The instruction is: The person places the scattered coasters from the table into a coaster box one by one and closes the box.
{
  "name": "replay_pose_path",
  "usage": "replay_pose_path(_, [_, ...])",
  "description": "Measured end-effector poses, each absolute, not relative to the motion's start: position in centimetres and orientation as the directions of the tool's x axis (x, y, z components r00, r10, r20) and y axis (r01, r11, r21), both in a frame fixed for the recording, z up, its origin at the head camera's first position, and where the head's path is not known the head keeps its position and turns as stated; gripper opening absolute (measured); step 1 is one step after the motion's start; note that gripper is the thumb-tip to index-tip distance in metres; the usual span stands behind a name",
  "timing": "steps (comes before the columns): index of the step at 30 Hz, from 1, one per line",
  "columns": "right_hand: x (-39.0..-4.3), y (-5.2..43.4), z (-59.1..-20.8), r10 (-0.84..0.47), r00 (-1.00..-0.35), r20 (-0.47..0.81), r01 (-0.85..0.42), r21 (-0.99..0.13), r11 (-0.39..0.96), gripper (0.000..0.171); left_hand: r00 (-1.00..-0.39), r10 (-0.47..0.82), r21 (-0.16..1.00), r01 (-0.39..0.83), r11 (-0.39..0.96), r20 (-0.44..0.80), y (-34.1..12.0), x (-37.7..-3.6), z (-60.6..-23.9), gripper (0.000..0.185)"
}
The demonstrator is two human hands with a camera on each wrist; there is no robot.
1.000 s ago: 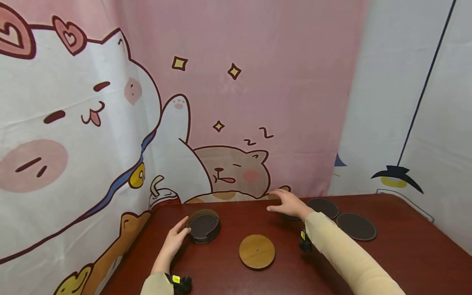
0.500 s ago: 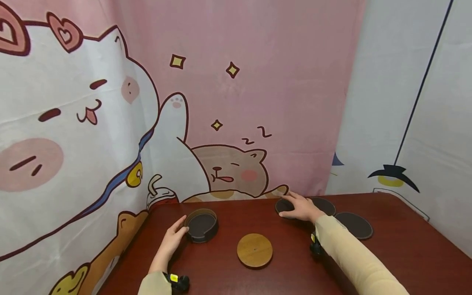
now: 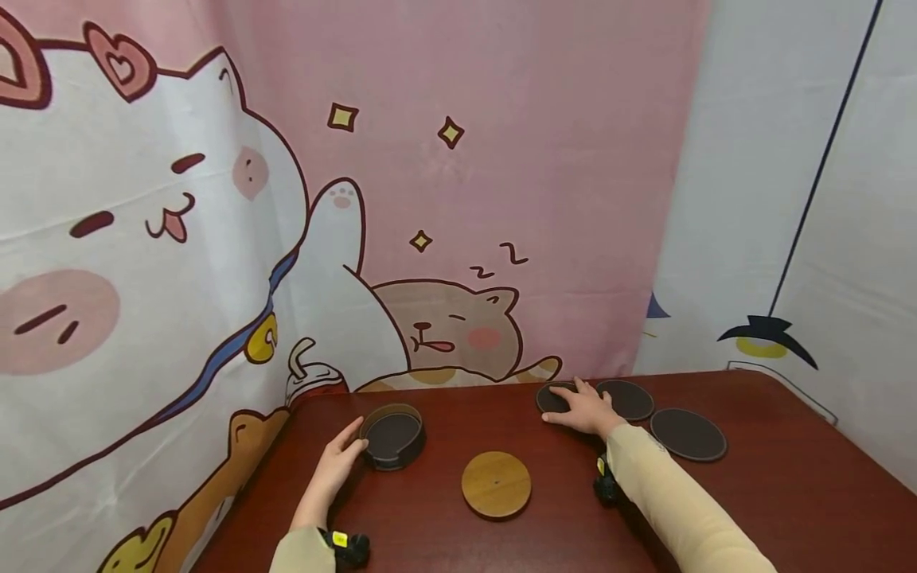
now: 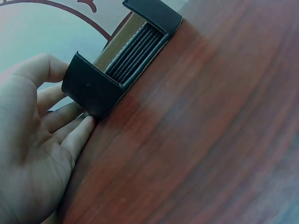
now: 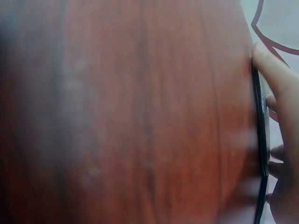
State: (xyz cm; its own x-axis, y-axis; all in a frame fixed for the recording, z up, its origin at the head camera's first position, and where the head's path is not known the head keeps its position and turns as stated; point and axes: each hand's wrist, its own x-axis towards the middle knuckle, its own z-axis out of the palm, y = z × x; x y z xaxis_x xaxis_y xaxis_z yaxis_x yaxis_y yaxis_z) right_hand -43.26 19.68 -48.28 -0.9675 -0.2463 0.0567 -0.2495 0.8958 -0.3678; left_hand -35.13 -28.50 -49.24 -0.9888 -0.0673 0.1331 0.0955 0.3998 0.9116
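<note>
My left hand (image 3: 337,469) holds the outer left wall of a round black coaster holder (image 3: 412,450), with its thumb near the rim and its fingers curved against the side. In the left wrist view, several dark coasters (image 4: 138,52) are stacked inside, visible through the slot in its wall. My right hand (image 3: 589,409) rests with spread fingers on a round dark coaster (image 3: 548,399) at the table's back. Its thumb is at the coaster's near edge, and the hand covers the coaster's right part. In the right wrist view the coaster (image 5: 258,107) appears edge-on, flat on the table.
Two more dark coasters lie to the right, one behind (image 3: 630,399) and one nearer (image 3: 689,435). A round wooden disc (image 3: 497,484) lies between the arms on the reddish-brown table (image 3: 458,549). A printed cat curtain (image 3: 573,159) hangs behind the table.
My right hand has moved right and down onto the back coaster, its fingers now touching it. The left hand stays at the holder. The head view has shifted slightly.
</note>
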Motion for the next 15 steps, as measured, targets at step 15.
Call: replay_pose_path(15, [-43.4, 19.74, -48.72, -0.191, -0.966, 0.172, -0.243, -0.37, 0.897, 0.084, -0.987, -0.075, 0.901, 0.098, 0.423, 0.142, -28.53, -35.06, -49.24, 0.055])
